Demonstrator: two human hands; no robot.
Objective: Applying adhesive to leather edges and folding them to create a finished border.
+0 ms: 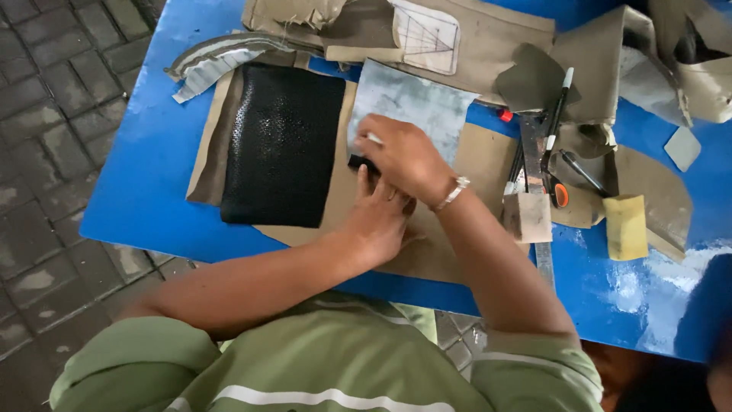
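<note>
Right hand (pixel 408 156) curled over a small black block (pixel 361 162), fingers pinched shut on it, a thin white stick (pixel 373 139) poking out by the knuckles. Left hand (pixel 377 221) just under the right one, flat, thumb up against the block. Block resting at the lower corner of a grey sheet (pixel 415 103), on tan card (pixel 488 164). Just left of the hands, a big black bumpy leather piece (pixel 280 141). Probably soft and bendy, light, a bit grippy from the bumps. Best held at an edge or pressed flat with an open palm. Off to the right, a wooden block (pixel 528 216), a yellow sponge (pixel 625 226), pens and a blade on the blue table (pixel 145 152).
</note>
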